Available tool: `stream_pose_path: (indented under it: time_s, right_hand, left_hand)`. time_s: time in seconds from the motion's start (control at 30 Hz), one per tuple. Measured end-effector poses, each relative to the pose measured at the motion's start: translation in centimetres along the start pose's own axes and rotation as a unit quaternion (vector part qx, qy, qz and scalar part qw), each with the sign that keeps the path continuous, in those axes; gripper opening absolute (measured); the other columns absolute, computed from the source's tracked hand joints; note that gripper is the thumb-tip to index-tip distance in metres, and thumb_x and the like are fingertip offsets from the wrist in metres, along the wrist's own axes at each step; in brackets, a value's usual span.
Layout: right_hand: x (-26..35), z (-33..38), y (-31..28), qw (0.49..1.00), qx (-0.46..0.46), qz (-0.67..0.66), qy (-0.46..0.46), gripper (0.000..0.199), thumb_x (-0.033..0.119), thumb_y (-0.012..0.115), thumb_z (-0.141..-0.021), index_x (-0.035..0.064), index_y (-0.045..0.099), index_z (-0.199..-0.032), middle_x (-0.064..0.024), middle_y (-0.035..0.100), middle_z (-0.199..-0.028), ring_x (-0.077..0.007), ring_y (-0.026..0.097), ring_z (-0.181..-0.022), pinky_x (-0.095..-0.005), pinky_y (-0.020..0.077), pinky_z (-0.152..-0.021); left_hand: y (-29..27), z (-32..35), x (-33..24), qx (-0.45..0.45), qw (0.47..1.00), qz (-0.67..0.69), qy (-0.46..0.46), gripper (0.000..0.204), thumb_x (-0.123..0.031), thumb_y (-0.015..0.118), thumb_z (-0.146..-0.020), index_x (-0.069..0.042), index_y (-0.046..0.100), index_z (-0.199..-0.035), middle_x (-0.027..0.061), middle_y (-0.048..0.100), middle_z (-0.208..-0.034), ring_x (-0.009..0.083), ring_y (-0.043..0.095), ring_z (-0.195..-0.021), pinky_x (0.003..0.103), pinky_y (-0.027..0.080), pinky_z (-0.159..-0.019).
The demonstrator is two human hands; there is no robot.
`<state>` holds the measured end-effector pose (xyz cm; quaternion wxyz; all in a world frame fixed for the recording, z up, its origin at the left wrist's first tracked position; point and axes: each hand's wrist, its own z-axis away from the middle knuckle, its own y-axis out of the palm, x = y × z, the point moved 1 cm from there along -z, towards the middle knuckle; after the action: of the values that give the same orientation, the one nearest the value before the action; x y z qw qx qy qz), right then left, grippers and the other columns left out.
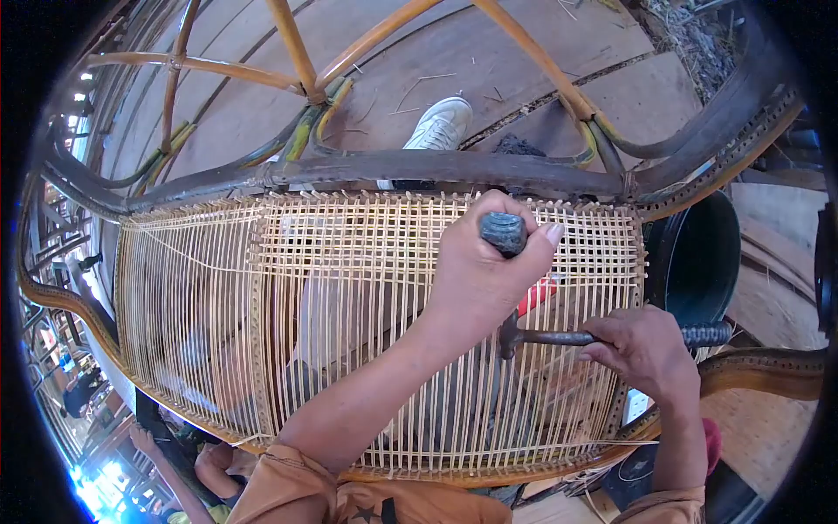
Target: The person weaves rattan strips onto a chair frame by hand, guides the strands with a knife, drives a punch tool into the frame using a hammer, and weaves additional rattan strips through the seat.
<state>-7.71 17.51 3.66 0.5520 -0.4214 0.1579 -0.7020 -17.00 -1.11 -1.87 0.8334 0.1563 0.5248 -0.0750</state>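
A rattan seat frame (255, 341) lies before me, strung with thin cane strands (349, 323) and woven into an open grid along its far side. My left hand (489, 271) is closed round a tool with a dark, rounded handle (504, 231), over the woven band near the frame's far rail. Its working end is hidden by the hand. My right hand (642, 349) grips a hammer (559, 338) by its shaft, held level over the strands at the right. The hammer's metal head lies below and right of my left wrist. Something red (537, 297) shows beside that wrist.
Curved dark rattan rails (436, 166) and orange-brown poles (292, 48) rise beyond the seat. A dark green bucket (703, 262) stands off its right side. A white shoe (441, 125) rests on the floorboards at the far side. Another person's arm (166, 467) shows at lower left.
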Motion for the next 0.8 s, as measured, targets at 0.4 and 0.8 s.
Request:
stream_pose_path:
  time_s: [0.4, 0.8]
  right_hand:
    - [0.0, 0.5, 0.0, 0.999, -0.036, -0.033, -0.015, 0.021, 0.03, 0.064, -0.081, 0.0111, 0.063, -0.089, -0.0084, 0.059, -0.071, -0.03, 0.059, -0.07, -0.042, 0.0429, -0.062]
    - [2.7, -1.8, 0.6, 0.999, 0.01, -0.043, -0.031, 0.024, 0.032, 0.065, -0.081, 0.0102, 0.064, -0.092, -0.008, 0.059, -0.072, -0.029, 0.06, -0.071, -0.0414, 0.0442, -0.064]
  left_hand:
    - [-2.2, -1.2, -1.1, -0.016, 0.999, 0.036, 0.028, 0.015, -0.012, 0.065, -0.087, -0.006, 0.052, -0.083, 0.0038, 0.06, -0.07, 0.0096, 0.061, -0.064, 0.023, 0.047, -0.054]
    - [-5.4, 0.9, -1.0, -0.061, 0.997, -0.036, -0.001, 0.015, -0.013, 0.066, -0.087, -0.006, 0.054, -0.081, -0.002, 0.057, -0.067, 0.0028, 0.053, -0.061, 0.019, 0.044, -0.055]
